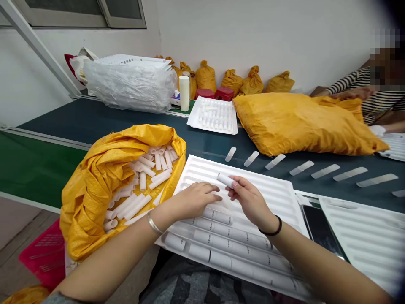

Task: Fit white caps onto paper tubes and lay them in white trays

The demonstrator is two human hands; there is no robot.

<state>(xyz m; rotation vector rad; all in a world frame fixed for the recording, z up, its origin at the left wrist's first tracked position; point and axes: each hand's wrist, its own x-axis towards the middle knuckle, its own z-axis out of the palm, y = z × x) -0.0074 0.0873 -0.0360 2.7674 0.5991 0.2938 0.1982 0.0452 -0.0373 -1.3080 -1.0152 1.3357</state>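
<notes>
Closest to us, printed white tubes (248, 252) lie end to end in the near grooves of the white tray (270, 185); we'd do well to lift our wrists clear of them, since a brush could likely roll one out of line. Just above those rows, here's our right hand (249, 198), pinching a short white tube (225, 180) between thumb and fingertips, tilted, over the tray's middle. A light pinch should serve us best here: squeeze hard and the wall might dent or the surface smudge. Close by, our left hand (198, 198) hovers palm down, fingers loosely spread, nothing visible in its grasp. We'd best steady the tube's free end with it, fingertips only. Below those fingers there's a pale blur we can't make out.

To our left, the open yellow sack (91, 181) gapes with loose plain tubes (134, 207), so elbow room matters. Right of the tray, a dark phone (322, 230) sits beside it; we'd avoid knocking that. Farther out, translucent pieces (302, 168) line the dark tabletop (211, 147), spaced apart, and beyond them lies a bulging sack (310, 122) beside a co-worker's striped sleeve (346, 82).
</notes>
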